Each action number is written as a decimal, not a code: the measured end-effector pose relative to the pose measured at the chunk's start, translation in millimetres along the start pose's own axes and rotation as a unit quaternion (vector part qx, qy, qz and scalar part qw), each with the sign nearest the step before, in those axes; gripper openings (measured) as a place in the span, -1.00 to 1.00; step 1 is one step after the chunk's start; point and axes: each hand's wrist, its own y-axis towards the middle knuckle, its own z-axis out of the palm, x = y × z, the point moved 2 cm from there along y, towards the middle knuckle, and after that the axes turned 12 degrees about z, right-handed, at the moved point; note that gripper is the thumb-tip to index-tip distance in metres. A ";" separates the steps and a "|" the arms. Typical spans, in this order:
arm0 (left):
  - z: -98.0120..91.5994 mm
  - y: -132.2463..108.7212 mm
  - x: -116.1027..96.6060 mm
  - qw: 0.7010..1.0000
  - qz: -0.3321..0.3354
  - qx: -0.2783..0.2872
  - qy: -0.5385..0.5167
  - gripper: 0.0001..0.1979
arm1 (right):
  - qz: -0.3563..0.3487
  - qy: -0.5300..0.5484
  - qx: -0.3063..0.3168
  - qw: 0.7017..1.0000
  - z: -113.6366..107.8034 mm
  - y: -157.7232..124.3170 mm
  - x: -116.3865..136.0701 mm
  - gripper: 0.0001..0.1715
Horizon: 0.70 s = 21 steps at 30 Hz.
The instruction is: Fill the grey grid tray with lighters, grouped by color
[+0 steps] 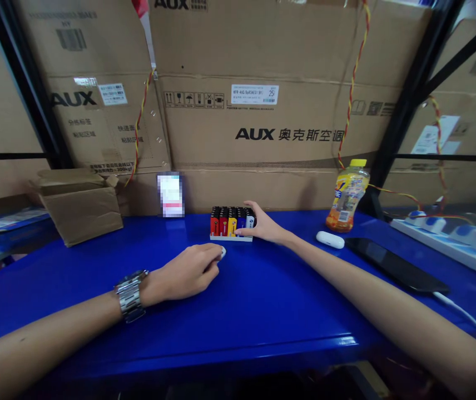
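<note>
A white tray [232,238] of lighters [223,225] stands upright at the back of the blue table. Red, yellow, blue and white bodies show in its front row, under black tops. My right hand [265,225] wraps around the tray's right end, thumb across the front of the blue and white lighters and a finger over the back. Just in front of the tray, my left hand [190,269] is closed, palm down, above the table. A small white thing [223,253] pokes out at its fingertips; its kind is mostly hidden. A metal watch [130,294] circles the left wrist.
A phone [171,194] with a lit, blurred screen leans on the large carton [288,155] behind. An open cardboard box [83,211] stands left. On the right are a drink bottle [347,194], a white earbud case [330,240], a black cabled device [396,265] and a power strip [450,244].
</note>
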 end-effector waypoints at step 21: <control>11.2 3.3 21.6 0.996 -0.068 -0.057 0.023 -0.71 | -0.128 -0.282 -0.071 0.948 -0.3 -39.8 53.4 -0.56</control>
